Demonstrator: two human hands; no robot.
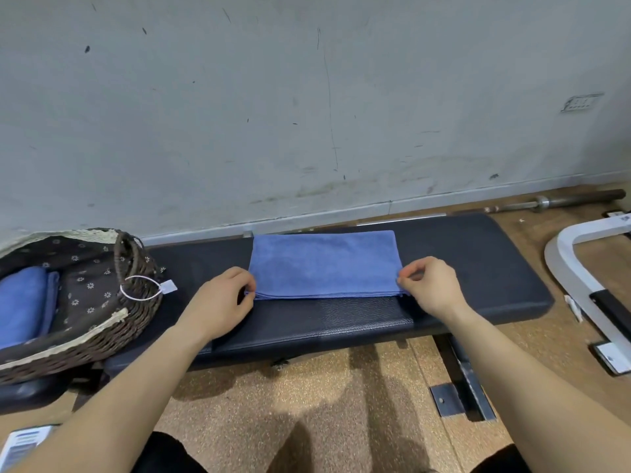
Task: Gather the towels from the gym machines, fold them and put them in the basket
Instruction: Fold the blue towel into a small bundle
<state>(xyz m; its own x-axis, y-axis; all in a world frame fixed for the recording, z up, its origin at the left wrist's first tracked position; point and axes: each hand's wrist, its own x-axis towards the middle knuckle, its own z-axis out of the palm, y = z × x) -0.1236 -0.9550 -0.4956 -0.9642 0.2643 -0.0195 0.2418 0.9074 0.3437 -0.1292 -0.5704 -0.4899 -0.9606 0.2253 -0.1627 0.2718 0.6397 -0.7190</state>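
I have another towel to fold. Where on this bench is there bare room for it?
Widest bare padding lies on the bench right of the blue towel, from the right hand to the far end. A narrower patch sits between the basket and the left hand, and a strip runs along the near edge between both hands. The basket end is crowded.

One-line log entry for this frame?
step: folding towel on bench | left grip: pinches near-left corner | right grip: pinches near-right corner | basket: holds second towel
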